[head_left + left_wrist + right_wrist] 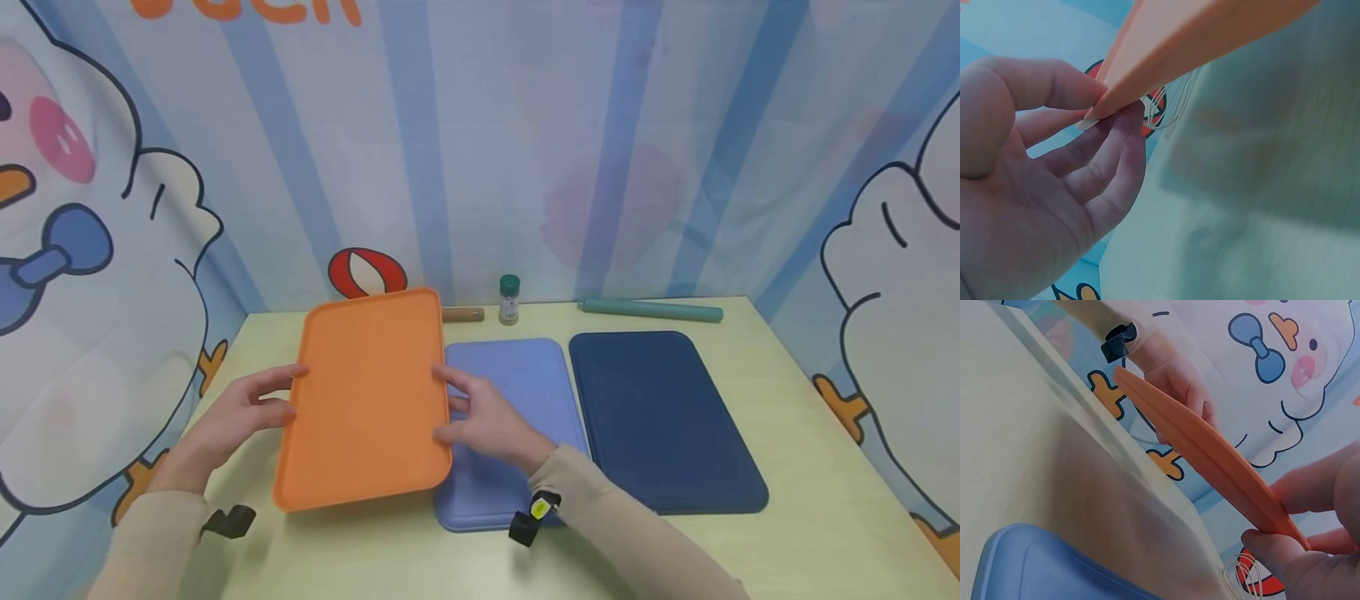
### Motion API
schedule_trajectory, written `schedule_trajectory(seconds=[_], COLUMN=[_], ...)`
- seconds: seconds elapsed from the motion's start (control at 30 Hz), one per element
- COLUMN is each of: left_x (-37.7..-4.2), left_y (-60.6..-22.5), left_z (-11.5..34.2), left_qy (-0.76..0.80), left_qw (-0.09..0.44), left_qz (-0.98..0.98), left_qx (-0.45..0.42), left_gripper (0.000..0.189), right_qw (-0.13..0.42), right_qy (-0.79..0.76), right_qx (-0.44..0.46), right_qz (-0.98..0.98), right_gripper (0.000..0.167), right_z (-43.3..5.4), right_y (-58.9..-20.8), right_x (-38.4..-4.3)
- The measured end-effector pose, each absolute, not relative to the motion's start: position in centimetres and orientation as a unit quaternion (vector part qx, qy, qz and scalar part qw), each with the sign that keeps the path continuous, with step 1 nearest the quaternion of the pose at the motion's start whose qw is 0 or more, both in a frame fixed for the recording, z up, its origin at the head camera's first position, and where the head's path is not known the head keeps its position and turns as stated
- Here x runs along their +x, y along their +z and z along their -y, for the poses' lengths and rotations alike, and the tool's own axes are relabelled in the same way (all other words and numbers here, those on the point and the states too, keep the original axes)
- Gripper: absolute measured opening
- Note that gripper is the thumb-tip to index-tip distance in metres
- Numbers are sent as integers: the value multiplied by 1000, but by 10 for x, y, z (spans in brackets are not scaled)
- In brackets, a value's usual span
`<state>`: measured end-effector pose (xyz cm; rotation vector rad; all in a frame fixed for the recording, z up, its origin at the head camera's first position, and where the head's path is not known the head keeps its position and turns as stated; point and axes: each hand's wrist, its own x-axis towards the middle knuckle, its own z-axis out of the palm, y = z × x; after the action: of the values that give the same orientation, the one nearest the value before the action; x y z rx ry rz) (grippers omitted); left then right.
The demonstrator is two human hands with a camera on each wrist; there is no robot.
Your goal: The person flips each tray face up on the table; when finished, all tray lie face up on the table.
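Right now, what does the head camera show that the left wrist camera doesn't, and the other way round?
Only the head view: the light blue tray, the navy tray, a small jar with a green cap, a teal rod and the right hand.

Only the left wrist view: thin wire loops beyond the raised tray, and the palm side of the left hand.

Both: the orange tray, the left hand pinching its edge, the table, and the patterned backdrop with its red-and-white print.

One tray [367,400] is orange, another tray [517,375] is lavender-blue, the third tray [667,421] is navy. The backdrop [510,125] has blue stripes.
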<state>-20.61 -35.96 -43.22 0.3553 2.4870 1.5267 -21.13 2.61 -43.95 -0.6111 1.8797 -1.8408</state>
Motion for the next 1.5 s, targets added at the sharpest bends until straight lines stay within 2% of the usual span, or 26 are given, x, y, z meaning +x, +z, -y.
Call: schedule_trajectory(seconds=[0.23, 0.6, 0.97, 1.5], left_x=[-203, -199, -198, -203], left_y=[-434, -439, -440, -443], left_z=[364, 374, 378, 380], left_qy=[509, 516, 508, 496], left_qw=[95, 87, 99, 103], left_qz=[-848, -845, -851, -858], left_qx=[112, 111, 90, 80], left_gripper=[62, 65, 67, 66], right_qw=[214, 199, 194, 188], right_qy=[-642, -538, -519, -511], right_qx=[-203, -235, -205, -194], right_qz=[-707, -785, -807, -816], right_gripper=[89, 89, 88, 77], right_z=[-20, -15, -8, 2], right_y=[-442, -449, -454, -459], right_x=[-209, -211, -218, -215])
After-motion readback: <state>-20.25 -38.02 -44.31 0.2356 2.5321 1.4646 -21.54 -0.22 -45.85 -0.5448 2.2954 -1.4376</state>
